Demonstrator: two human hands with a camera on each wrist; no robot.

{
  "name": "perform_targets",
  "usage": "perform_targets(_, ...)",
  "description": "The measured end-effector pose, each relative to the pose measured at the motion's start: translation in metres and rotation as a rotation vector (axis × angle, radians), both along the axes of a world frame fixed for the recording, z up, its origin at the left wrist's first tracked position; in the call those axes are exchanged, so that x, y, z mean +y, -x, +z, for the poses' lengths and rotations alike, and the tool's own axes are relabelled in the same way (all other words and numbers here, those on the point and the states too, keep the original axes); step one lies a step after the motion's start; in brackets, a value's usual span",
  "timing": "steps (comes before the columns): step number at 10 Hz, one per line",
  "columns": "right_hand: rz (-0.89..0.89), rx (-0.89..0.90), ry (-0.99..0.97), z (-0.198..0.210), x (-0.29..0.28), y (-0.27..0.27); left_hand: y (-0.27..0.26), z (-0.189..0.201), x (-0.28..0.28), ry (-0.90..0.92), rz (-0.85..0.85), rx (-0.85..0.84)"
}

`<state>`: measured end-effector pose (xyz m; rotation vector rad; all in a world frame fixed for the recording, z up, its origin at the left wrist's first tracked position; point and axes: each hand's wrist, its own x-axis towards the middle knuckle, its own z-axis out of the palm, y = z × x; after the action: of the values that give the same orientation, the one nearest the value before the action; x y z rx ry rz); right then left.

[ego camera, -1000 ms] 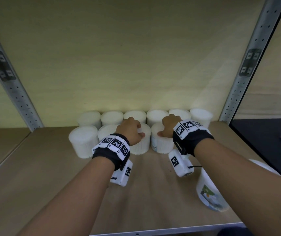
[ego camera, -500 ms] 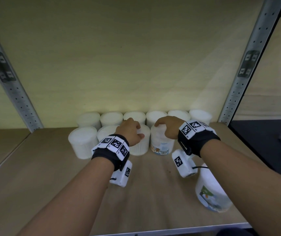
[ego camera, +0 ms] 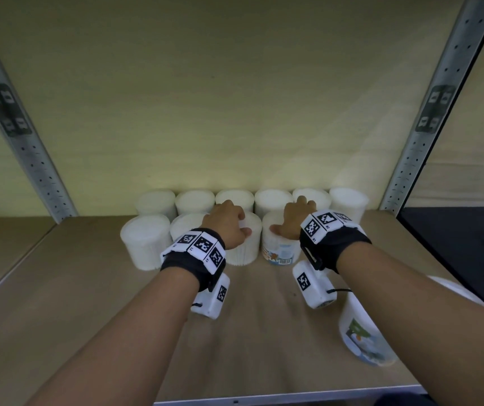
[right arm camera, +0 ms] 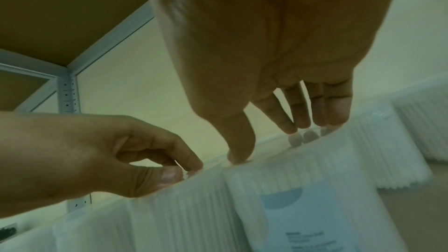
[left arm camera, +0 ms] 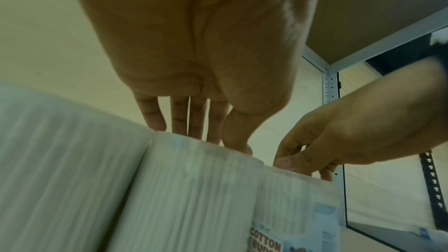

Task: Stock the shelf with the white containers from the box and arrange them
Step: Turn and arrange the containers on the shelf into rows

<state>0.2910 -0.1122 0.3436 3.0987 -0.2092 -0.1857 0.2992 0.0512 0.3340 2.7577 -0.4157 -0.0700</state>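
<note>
One tipped container (ego camera: 362, 338) lies near the shelf (ego camera: 59, 317) front, that's for later. Left hand (ego camera: 227, 227) curls over a plain container (ego camera: 246, 250) and right hand (ego camera: 295, 222) clasps the labelled container (ego camera: 278, 250) by its top. The person should probably slide both snug, label forward, against the back row (ego camera: 273, 199).

Pale yellowish back wall (ego camera: 234, 98), perforated metal uprights (ego camera: 33, 159)
</note>
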Motion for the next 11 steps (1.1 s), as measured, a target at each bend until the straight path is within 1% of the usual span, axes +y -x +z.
perform_targets(2,0.095,0.009,-0.033,0.008,-0.005,0.003,-0.001,0.0,0.0,-0.003,0.0,-0.005)
perform_targets(3,0.149,0.067,-0.13,0.013,-0.009,0.004,0.0,0.0,0.0,-0.001,0.002,-0.004)
perform_targets(5,0.214,0.093,-0.207,0.02,-0.015,0.008,-0.001,0.0,0.0,-0.004,0.0,0.006)
perform_targets(6,0.219,0.093,-0.214,0.019,-0.016,0.007,-0.001,0.0,-0.001,-0.007,-0.001,0.008)
perform_targets(9,0.247,0.057,-0.106,0.014,-0.015,0.008,-0.001,0.0,0.0,-0.015,-0.005,0.01)
perform_targets(11,0.251,0.04,-0.108,0.015,-0.014,0.01,-0.001,0.003,0.001,-0.005,-0.035,0.032)
